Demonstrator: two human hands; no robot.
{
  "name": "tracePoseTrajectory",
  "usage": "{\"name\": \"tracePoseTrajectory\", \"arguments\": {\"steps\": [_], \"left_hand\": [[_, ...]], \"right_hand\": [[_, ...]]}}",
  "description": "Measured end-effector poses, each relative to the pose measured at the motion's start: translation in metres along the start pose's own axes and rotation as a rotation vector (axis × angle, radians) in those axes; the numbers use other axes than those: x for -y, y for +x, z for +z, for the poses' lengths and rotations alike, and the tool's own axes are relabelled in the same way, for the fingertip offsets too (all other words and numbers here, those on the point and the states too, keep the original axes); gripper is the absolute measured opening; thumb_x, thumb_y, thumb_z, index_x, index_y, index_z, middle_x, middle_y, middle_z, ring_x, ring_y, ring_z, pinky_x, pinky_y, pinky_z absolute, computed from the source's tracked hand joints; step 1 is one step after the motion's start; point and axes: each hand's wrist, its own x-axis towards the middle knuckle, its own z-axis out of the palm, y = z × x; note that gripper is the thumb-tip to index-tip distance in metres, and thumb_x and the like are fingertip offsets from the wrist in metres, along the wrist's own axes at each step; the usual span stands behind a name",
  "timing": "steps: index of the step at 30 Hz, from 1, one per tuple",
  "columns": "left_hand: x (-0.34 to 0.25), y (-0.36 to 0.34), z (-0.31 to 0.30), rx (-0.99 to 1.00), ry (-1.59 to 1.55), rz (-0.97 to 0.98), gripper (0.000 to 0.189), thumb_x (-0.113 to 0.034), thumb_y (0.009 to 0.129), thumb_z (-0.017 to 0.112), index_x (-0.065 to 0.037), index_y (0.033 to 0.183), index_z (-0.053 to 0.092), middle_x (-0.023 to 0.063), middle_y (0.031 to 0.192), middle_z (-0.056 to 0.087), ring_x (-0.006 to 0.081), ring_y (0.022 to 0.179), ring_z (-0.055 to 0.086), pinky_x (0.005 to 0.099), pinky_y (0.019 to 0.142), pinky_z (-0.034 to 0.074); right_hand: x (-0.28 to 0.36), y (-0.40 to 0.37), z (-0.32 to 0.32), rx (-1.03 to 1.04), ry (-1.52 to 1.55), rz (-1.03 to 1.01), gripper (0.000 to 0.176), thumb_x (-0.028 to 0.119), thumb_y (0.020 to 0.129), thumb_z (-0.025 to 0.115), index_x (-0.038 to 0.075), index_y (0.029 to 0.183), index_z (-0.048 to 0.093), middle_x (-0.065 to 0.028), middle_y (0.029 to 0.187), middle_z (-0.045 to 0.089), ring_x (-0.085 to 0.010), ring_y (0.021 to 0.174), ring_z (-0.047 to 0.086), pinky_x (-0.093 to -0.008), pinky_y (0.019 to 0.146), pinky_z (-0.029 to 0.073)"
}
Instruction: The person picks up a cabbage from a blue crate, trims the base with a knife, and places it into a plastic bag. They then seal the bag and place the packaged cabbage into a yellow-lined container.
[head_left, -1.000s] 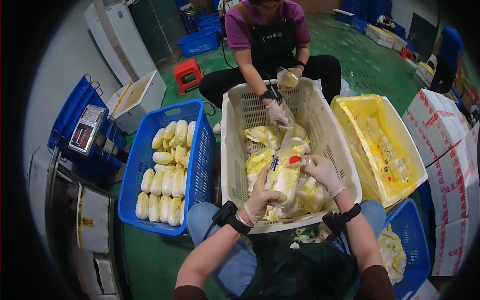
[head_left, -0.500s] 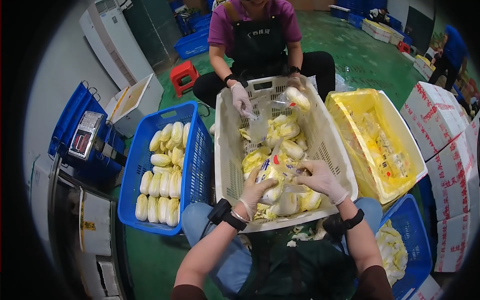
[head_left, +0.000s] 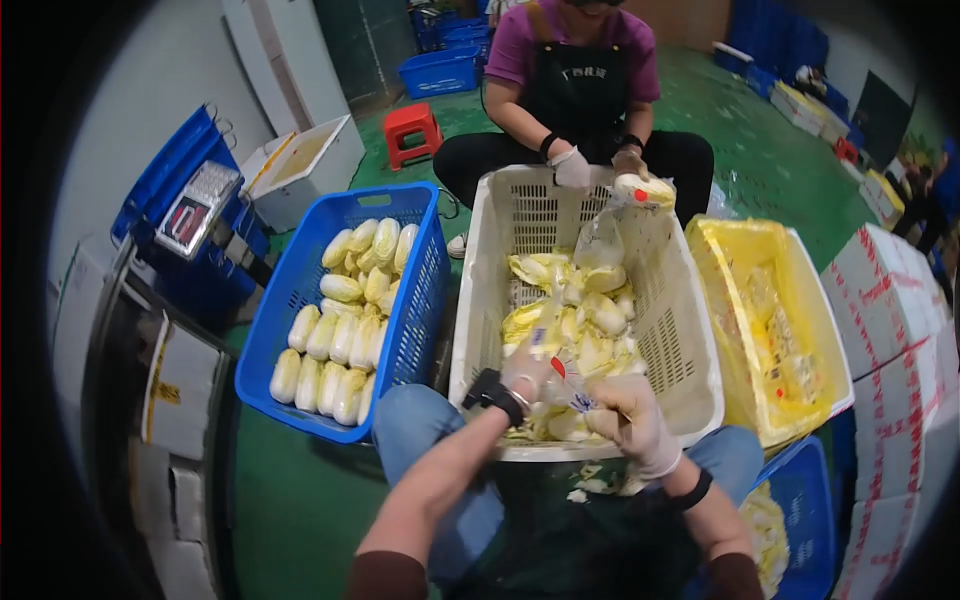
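Note:
Both hands wear thin gloves over the near end of a white crate (head_left: 700,400) with loose napa cabbages (head_left: 604,314) and leaves inside. Between them is a clear printed plastic bag (head_left: 562,376) with a red dot; my hands partly hide what it contains. My left hand (head_left: 528,376), slightly blurred, closes on the bag's left side. Fingers curled, my right hand (head_left: 636,424) pinches the bag's right end. Across the crate, a co-worker's gloved hands (head_left: 572,168) are at a bagged cabbage (head_left: 640,192) with a red dot.
On the left, a blue crate (head_left: 400,330) holds stacked trimmed cabbages, with a scale (head_left: 195,215) behind it. To the right stand a yellow-lined foam box (head_left: 715,300) with bagged cabbages, a blue crate of leaves (head_left: 805,510) and stacked white boxes (head_left: 880,330). A red stool (head_left: 411,133) stands behind.
My view has swung left, shifting the scene rightward. My right hand has gone from spread fingers to a pinch on the bag. The co-worker's bagged cabbage now lies near the crate's far rim.

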Motion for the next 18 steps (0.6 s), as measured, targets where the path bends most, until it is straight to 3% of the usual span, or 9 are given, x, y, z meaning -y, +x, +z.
{"name": "tracePoseTrajectory", "arguments": {"steps": [2,3,5,7,11,12,13,14,18], "left_hand": [[0.083,0.053,0.045,0.407,0.034,0.126,0.074,-0.04,0.069,0.077,-0.009,0.131,0.052,0.0109,0.105,0.067,0.025,0.089,0.067,0.036,0.078,0.053],[0.06,0.04,0.039,0.409,0.046,0.139,0.074,-0.04,0.069,0.077,-0.009,0.131,0.052,0.0109,0.105,0.067,0.025,0.089,0.067,0.036,0.078,0.053],[-0.019,-0.002,0.004,0.211,-0.714,-0.278,0.049,-0.02,0.076,0.074,0.003,0.116,0.057,0.0088,0.095,0.067,0.0145,0.078,0.065,0.0289,0.068,0.053],[-0.042,-0.013,-0.01,0.267,-0.766,-0.248,0.048,-0.019,0.076,0.074,0.003,0.116,0.057,0.0074,0.095,0.066,0.0132,0.076,0.064,0.0283,0.068,0.053],[-0.069,-0.024,-0.025,0.466,-1.14,-0.301,0.041,-0.026,0.089,0.063,0.0,0.12,0.056,0.0074,0.1,0.067,0.0143,0.079,0.066,0.0291,0.069,0.055],[-0.073,-0.026,-0.03,0.509,-1.289,-0.367,0.039,-0.029,0.094,0.058,-0.001,0.122,0.055,0.0075,0.102,0.067,0.0153,0.082,0.067,0.0298,0.07,0.055],[-0.075,-0.028,-0.031,0.514,-1.298,-0.322,0.04,-0.033,0.097,0.05,-0.003,0.124,0.054,0.0085,0.107,0.066,0.0171,0.089,0.067,0.0302,0.076,0.055],[-0.076,-0.032,-0.032,0.537,-1.286,-0.325,0.04,-0.033,0.097,0.05,-0.003,0.124,0.054,0.0085,0.107,0.066,0.0171,0.089,0.067,0.0302,0.076,0.055],[-0.072,-0.042,-0.029,0.615,-1.034,-0.143,0.042,-0.027,0.091,0.061,0.0,0.124,0.054,0.0052,0.107,0.064,0.0121,0.09,0.063,0.028,0.081,0.051]], "right_hand": [[0.006,0.005,0.003,-0.108,0.092,0.163,0.025,0.02,0.081,0.063,-0.001,0.072,0.052,-0.0112,0.06,0.049,-0.0211,0.057,0.052,-0.0339,0.054,0.04],[-0.006,0.006,-0.004,-0.124,0.092,0.156,0.025,0.02,0.081,0.063,-0.001,0.072,0.052,-0.0112,0.06,0.049,-0.0211,0.057,0.052,-0.0339,0.054,0.04],[-0.049,0.01,-0.032,-0.238,-0.102,0.47,0.031,0.031,0.083,0.063,0.001,0.086,0.063,-0.0137,0.073,0.06,-0.0273,0.068,0.062,-0.0356,0.062,0.048],[-0.082,-0.006,-0.061,-0.144,-1.029,0.766,0.045,0.041,0.084,0.062,0.003,0.107,0.065,-0.017,0.093,0.067,-0.0332,0.079,0.066,-0.0384,0.073,0.051],[-0.105,-0.024,-0.091,-0.535,-0.776,0.623,0.056,0.046,0.084,0.062,0.004,0.12,0.061,-0.0218,0.112,0.064,-0.0342,0.099,0.064,-0.0402,0.086,0.049],[-0.104,-0.023,-0.091,-0.545,-0.784,0.629,0.056,0.046,0.084,0.062,0.004,0.12,0.061,-0.0218,0.112,0.064,-0.0342,0.099,0.064,-0.0402,0.086,0.049],[-0.103,-0.022,-0.087,-0.49,-0.495,0.612,0.057,0.048,0.084,0.062,0.004,0.121,0.061,-0.021,0.114,0.064,-0.0319,0.102,0.064,-0.0388,0.088,0.049],[-0.102,-0.021,-0.081,-0.439,-0.205,0.586,0.058,0.049,0.085,0.061,0.005,0.122,0.061,-0.0203,0.116,0.064,-0.0297,0.105,0.063,-0.0373,0.09,0.048],[-0.106,-0.008,-0.056,-0.351,-0.06,0.589,0.061,0.053,0.084,0.062,0.008,0.124,0.06,-0.0159,0.117,0.065,-0.0266,0.109,0.062,-0.0346,0.093,0.046]]}}
